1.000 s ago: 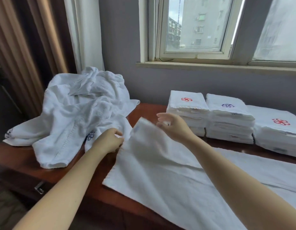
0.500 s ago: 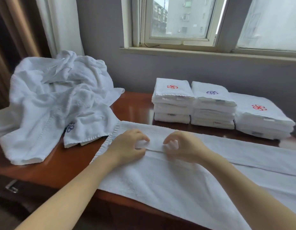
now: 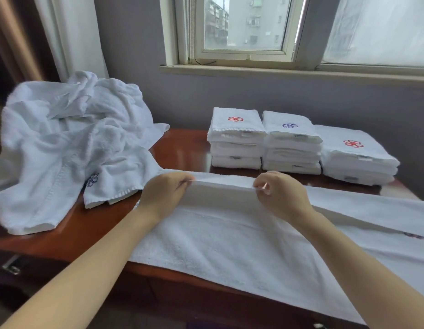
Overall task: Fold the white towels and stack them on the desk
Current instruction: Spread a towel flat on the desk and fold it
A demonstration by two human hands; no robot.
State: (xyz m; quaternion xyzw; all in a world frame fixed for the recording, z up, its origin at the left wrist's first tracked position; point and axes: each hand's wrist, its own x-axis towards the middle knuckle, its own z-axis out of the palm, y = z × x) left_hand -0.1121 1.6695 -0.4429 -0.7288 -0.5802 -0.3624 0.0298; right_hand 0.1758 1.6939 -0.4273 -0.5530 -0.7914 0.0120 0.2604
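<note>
A long white towel (image 3: 230, 245) of nubby terry cloth is lying flat across the front of the glossy reddish-brown wooden desk (image 3: 182, 148), its near edge hanging over the desk's front lip. The left hand (image 3: 165, 193) and the right hand (image 3: 279, 198) are each pinching the towel's far folded edge between thumb and curled fingers, raising it into a taut, straight ridge between them. To the left, a heap of unfolded towels (image 3: 63, 143) is sitting crumpled and soft on the desk, one stitched hem showing a blue flower emblem. Behind the hands, three folded stacks are standing side by side as neat rectangular blocks: the left stack (image 3: 237, 138) is bearing a red emblem, the middle stack (image 3: 291, 146) a blue one, and the right stack (image 3: 355, 157) a red one.
</note>
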